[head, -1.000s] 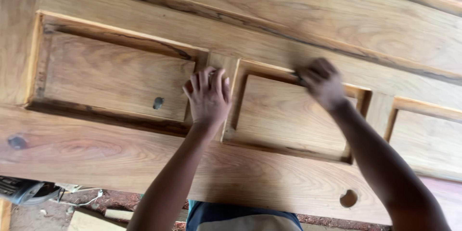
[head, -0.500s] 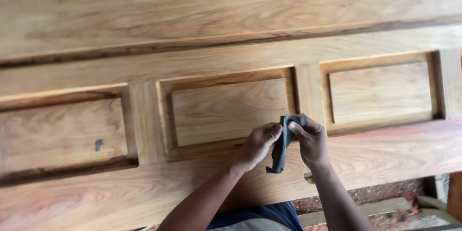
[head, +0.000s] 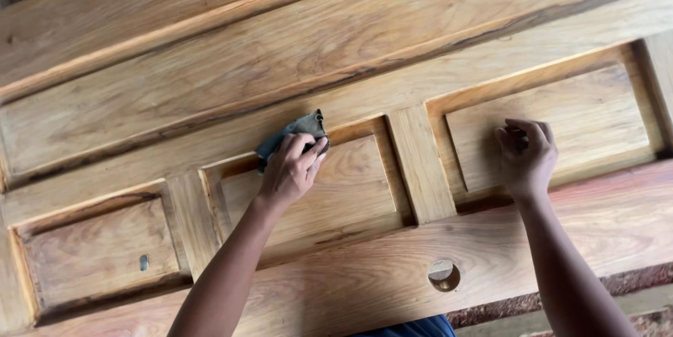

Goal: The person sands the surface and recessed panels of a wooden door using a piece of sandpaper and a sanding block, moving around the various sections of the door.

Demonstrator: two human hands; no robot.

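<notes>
While left hand [head: 289, 172] presses grey sandpaper [head: 294, 133], wooden door [head: 280, 49], right hand [head: 526, 158] resting

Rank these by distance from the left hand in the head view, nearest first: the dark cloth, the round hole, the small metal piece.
1. dark cloth, held in the left hand.
2. small metal piece, lower left, in the left panel.
3. round hole, lower right, in the bottom rail.

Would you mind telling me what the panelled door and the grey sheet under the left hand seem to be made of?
Panelled door: solid wood, bare or lightly finished, with clear grain and dark streaks. Grey sheet: flexible and creased under the left hand, probably sandpaper or cloth; hard to tell which.
</notes>
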